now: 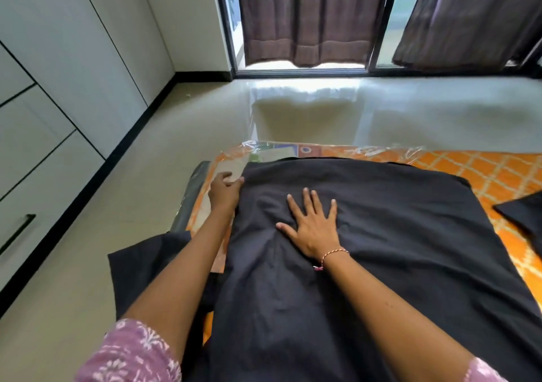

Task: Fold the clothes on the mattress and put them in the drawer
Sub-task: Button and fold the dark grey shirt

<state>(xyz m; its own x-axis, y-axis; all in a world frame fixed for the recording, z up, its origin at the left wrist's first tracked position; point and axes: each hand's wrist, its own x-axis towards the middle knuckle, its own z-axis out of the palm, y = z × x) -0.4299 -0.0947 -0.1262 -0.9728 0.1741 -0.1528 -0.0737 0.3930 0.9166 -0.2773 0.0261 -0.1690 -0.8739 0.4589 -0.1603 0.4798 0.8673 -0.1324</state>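
seemingly pinning the dark garment (366,220) to the mattress (481,170) with flat right hand (313,229), left hand (224,191) pinching its left edge to fold.

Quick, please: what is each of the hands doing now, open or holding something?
Left hand: fingers curled at the left edge of the black garment, apparently gripping it.
Right hand: open, pressed flat on the garment.
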